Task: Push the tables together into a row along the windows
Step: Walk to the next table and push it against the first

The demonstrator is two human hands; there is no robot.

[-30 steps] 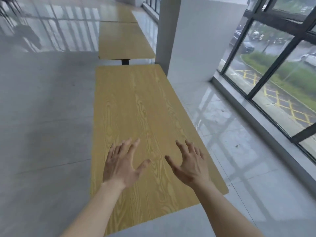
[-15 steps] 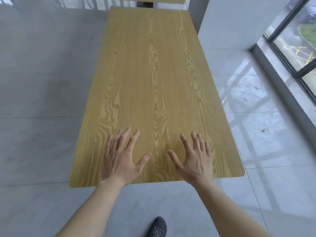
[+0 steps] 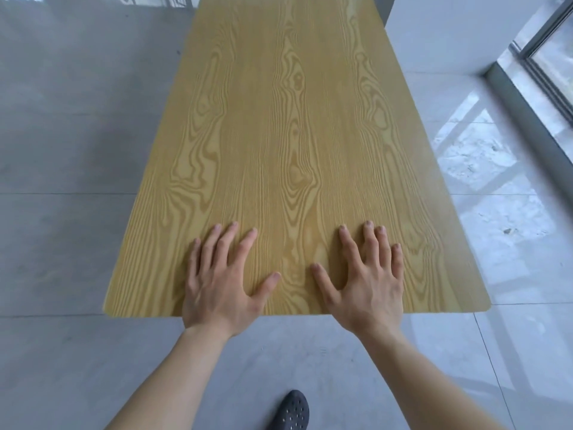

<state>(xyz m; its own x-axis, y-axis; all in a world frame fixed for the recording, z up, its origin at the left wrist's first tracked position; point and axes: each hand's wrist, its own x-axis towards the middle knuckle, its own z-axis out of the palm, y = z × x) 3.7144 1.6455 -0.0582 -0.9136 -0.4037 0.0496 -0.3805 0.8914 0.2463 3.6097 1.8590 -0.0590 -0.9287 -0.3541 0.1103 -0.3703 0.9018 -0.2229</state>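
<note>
A long yellow wood-grain table (image 3: 285, 125) stretches away from me, its near short edge just in front of my body. My left hand (image 3: 221, 279) lies flat on the top near that edge, fingers spread and straight. My right hand (image 3: 367, 279) lies flat beside it, a little to the right of the table's middle, fingers spread too. Both palms sit at the near edge. The other tables are out of view.
A white pillar (image 3: 471, 29) stands at the far right, close to the table's far corner. A window frame (image 3: 548, 60) runs along the right. Grey tiled floor (image 3: 71, 150) lies on both sides. A dark perforated shoe (image 3: 293, 411) shows at the bottom.
My view has tilted down and closed in on the table; the farther tables have left the frame. Both hands have come down from hovering to lie flat on the top near the near edge.
</note>
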